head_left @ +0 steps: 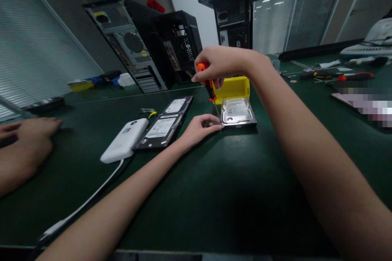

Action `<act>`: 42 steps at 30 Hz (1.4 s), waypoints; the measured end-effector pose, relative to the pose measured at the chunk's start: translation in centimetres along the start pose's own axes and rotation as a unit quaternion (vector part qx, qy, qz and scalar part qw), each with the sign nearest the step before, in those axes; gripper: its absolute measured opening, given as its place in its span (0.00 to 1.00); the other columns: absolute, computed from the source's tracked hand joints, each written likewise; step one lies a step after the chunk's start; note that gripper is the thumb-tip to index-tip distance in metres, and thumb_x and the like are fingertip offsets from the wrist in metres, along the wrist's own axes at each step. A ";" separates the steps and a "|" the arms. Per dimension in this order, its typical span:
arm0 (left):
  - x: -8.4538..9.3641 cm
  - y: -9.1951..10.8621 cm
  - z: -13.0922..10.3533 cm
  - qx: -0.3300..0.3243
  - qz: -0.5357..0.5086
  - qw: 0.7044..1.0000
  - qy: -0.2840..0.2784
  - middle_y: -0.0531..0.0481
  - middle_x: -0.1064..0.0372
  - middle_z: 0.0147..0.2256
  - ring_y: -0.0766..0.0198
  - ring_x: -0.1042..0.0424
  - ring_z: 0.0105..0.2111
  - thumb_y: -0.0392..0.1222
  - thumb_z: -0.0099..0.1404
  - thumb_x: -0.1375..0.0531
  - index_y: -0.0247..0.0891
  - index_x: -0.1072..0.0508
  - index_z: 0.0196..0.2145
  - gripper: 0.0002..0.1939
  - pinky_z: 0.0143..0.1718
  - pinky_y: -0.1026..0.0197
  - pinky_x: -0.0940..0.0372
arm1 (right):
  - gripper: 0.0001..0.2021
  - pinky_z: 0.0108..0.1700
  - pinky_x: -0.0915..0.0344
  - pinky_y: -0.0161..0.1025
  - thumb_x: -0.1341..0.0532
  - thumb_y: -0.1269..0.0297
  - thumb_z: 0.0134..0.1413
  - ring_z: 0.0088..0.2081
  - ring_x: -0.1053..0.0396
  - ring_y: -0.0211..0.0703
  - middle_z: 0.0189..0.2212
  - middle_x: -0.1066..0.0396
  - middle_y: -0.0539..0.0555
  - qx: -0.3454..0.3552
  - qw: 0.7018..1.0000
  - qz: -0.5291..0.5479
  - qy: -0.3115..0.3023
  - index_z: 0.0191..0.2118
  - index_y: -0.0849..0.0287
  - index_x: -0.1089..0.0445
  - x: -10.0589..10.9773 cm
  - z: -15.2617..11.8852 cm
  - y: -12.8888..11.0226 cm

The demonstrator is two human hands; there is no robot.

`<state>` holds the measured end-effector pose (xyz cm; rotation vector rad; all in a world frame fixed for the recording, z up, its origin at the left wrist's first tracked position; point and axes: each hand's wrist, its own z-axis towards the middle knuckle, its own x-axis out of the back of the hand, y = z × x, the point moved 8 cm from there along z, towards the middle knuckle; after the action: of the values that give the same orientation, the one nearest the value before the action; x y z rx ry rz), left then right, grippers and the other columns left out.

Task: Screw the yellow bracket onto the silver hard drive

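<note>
A hard drive with a silver top and white label lies flat on the green table. My right hand is closed round the orange and black handle of a screwdriver. It is tilted, its thin shaft reaching down to the drive's near left corner. At that same corner, the thumb and forefinger of my left hand are pinched together by the screwdriver's tip. Whatever sits between those fingertips is too small to make out. Directly behind the drive stands a yellow plastic box.
Two more hard drives lie left of my hand, beside a white box-shaped device with a cable. Computer cases stand at the back. Hand tools lie at right. Another person's hand rests at far left.
</note>
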<state>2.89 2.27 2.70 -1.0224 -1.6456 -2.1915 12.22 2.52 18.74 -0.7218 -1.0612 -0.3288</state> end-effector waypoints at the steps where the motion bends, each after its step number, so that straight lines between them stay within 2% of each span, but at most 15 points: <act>1: 0.0 0.0 0.0 -0.001 0.001 1.000 0.001 0.49 0.31 0.32 0.66 0.36 0.30 0.50 0.57 0.37 0.35 0.26 0.40 0.18 0.31 0.64 0.42 | 0.13 0.25 0.36 0.26 0.40 0.58 0.55 0.27 0.28 0.35 0.25 0.28 0.54 -0.001 1.000 0.001 -0.001 0.35 0.65 0.30 0.0 0.0 0.0; 13: 0.0 0.0 0.0 -0.001 0.006 1.000 0.000 0.48 0.30 0.33 0.66 0.35 0.30 0.50 0.56 0.37 0.34 0.26 0.40 0.18 0.31 0.64 0.42 | 0.14 0.23 0.38 0.26 0.37 0.57 0.52 0.25 0.30 0.33 0.25 0.28 0.53 -0.010 1.000 -0.006 -0.008 0.37 0.64 0.30 0.1 0.2 0.2; 17: 0.0 0.1 -0.1 -0.001 0.005 1.000 -0.002 0.47 0.29 0.35 0.65 0.34 0.31 0.50 0.56 0.37 0.35 0.26 0.40 0.18 0.32 0.63 0.40 | 0.14 0.24 0.38 0.27 0.38 0.56 0.52 0.25 0.30 0.34 0.24 0.28 0.54 -0.012 1.000 -0.015 -0.010 0.34 0.64 0.30 0.2 0.0 0.2; 28: 0.0 0.3 -0.1 -0.004 0.006 1.000 0.006 0.49 0.29 0.32 0.65 0.35 0.30 0.50 0.56 0.37 0.35 0.26 0.39 0.17 0.31 0.63 0.41 | 0.15 0.24 0.39 0.28 0.41 0.54 0.55 0.25 0.30 0.35 0.22 0.30 0.53 -0.014 0.999 -0.039 -0.002 0.31 0.64 0.32 0.2 -0.1 0.0; 35: 0.0 1.4 -0.2 -0.047 0.032 0.998 0.021 0.45 0.28 0.38 0.62 0.31 0.37 0.49 0.59 0.39 0.35 0.24 0.36 0.14 0.38 0.61 0.38 | 0.15 0.25 0.38 0.29 0.40 0.55 0.54 0.26 0.29 0.36 0.22 0.30 0.53 -0.021 0.999 -0.032 -0.009 0.30 0.64 0.32 0.1 0.1 -0.2; 42: 0.1 1.4 -0.2 -0.045 0.048 0.998 0.023 0.45 0.27 0.39 0.60 0.31 0.38 0.49 0.60 0.40 0.36 0.24 0.36 0.13 0.40 0.59 0.37 | 0.14 0.25 0.38 0.30 0.40 0.55 0.54 0.26 0.29 0.37 0.22 0.30 0.53 -0.015 0.999 -0.035 -0.006 0.30 0.63 0.32 0.1 0.2 -0.3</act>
<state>3.45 1.60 3.81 -1.0445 -1.4591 -2.2265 11.98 2.40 19.00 -0.7149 -1.0977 -0.4020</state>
